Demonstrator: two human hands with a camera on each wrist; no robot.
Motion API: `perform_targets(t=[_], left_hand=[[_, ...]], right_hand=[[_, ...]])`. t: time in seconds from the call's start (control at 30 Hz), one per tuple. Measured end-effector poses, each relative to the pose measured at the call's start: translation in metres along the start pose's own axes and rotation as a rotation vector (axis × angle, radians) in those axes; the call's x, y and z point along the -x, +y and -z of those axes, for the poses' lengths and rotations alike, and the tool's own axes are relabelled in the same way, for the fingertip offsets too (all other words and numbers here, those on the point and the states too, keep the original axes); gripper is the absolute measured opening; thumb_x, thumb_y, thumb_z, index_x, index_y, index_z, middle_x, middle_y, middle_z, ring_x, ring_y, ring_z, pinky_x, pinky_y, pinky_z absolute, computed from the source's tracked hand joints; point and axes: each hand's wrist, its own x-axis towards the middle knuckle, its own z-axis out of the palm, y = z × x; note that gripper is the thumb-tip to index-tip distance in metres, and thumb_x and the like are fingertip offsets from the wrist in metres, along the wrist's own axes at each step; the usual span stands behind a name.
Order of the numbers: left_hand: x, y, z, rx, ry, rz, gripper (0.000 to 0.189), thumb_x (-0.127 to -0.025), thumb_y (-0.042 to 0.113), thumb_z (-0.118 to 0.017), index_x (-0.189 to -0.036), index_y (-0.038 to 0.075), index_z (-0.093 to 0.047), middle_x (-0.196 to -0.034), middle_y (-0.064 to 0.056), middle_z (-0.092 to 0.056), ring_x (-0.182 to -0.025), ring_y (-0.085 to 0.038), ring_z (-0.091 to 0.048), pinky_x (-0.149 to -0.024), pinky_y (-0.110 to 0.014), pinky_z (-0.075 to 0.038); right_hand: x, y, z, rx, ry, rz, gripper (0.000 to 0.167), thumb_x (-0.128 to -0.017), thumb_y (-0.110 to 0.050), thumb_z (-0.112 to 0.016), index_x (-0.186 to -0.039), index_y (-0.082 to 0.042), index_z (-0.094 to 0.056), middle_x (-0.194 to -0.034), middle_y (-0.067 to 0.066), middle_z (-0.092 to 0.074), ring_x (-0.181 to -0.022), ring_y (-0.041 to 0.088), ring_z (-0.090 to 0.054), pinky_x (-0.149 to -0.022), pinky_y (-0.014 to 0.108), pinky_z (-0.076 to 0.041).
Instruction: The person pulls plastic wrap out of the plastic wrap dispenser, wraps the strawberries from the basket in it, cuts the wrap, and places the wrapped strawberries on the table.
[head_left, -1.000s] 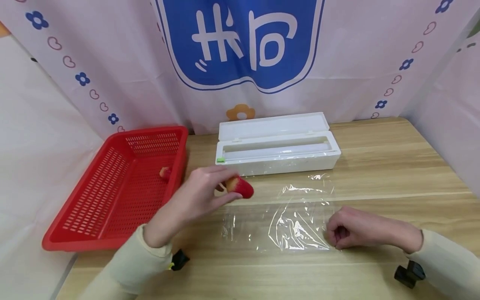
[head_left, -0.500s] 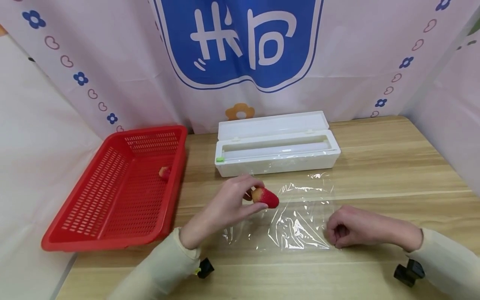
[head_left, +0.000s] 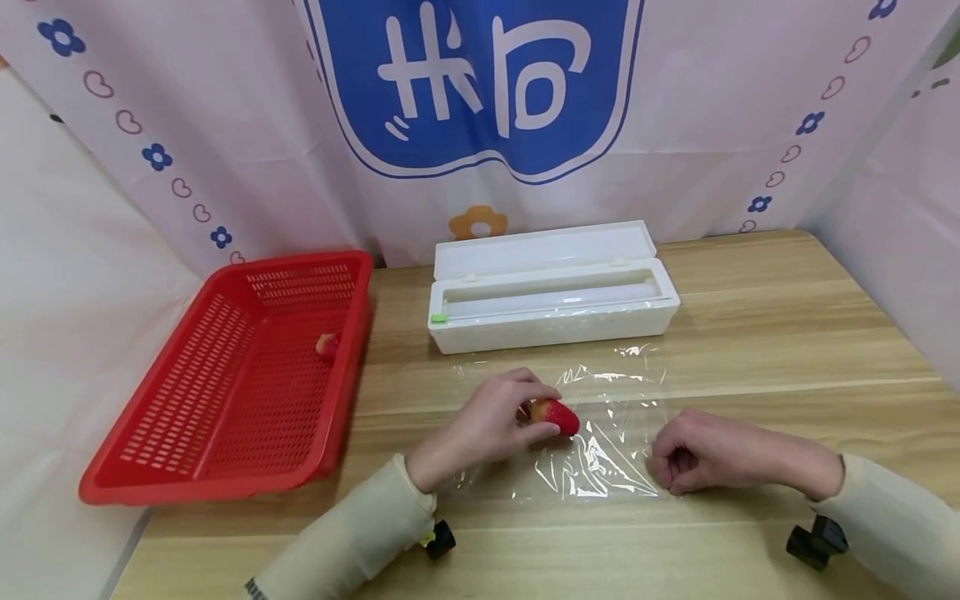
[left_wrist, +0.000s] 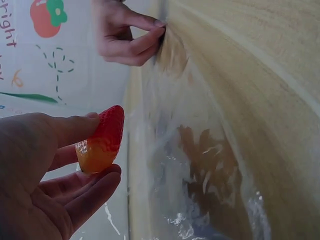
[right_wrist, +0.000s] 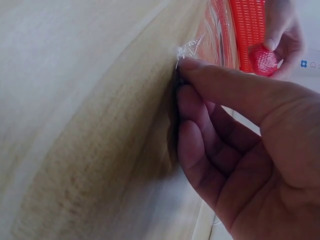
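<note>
The left hand (head_left: 491, 421) pinches a strawberry (head_left: 557, 416) between its thumb and fingertips, just over the middle of the film (head_left: 600, 458) and clear of it. The strawberry sits out at the ends of the fingers, away from the palm: in the head view its yellow end is nearer the palm and its red tip points outward, toward the film's right edge. The thumb lies along the side nearer the person, the fingers on the far side. At the film's near right corner, the right hand (head_left: 708, 454) rests on the tabletop (head_left: 562, 558), pinching the film's edge between thumb and forefinger, its other fingers curled. Beyond the film stands the box (head_left: 555, 323), lid up. To the film's left is the basket (head_left: 262, 408), holding a second strawberry (head_left: 327, 347).
</note>
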Motion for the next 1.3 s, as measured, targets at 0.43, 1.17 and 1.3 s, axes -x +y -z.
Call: perform_targets(t=[0.43, 1.17, 1.3], left_hand=[[-0.007, 0.000, -0.012, -0.002, -0.075, 0.041, 0.038, -0.086, 0.035, -0.077, -0.120, 0.018, -0.071, -0.107, 0.003, -0.068, -0.087, -0.008, -0.059, -0.074, -0.016, -0.049], [-0.006, -0.003, -0.020, 0.005, -0.114, 0.050, 0.034, -0.084, 0.033, -0.079, -0.114, 0.018, -0.073, -0.099, 0.003, -0.069, -0.084, -0.008, -0.058, -0.071, -0.017, -0.047], [-0.006, -0.004, -0.021, 0.001, -0.123, 0.054, 0.036, -0.084, 0.034, -0.079, -0.115, 0.018, -0.073, -0.100, 0.003, -0.069, -0.085, -0.007, -0.058, -0.072, -0.018, -0.047]], right_hand=[[0.000, -0.001, 0.000, 0.019, 0.005, -0.012, 0.029, -0.069, 0.006, -0.074, -0.073, -0.020, -0.063, -0.064, -0.009, -0.059, -0.062, -0.013, -0.044, -0.048, 0.012, -0.044], [0.007, -0.006, 0.005, 0.065, 0.017, 0.019, 0.019, -0.077, -0.002, -0.079, -0.084, -0.020, -0.077, -0.078, -0.009, -0.073, -0.071, -0.009, -0.060, -0.059, 0.009, -0.051], [0.007, -0.010, 0.006, 0.028, 0.017, -0.022, 0.018, -0.076, -0.003, -0.079, -0.082, -0.020, -0.078, -0.077, -0.010, -0.074, -0.067, -0.010, -0.060, -0.056, 0.011, -0.051]])
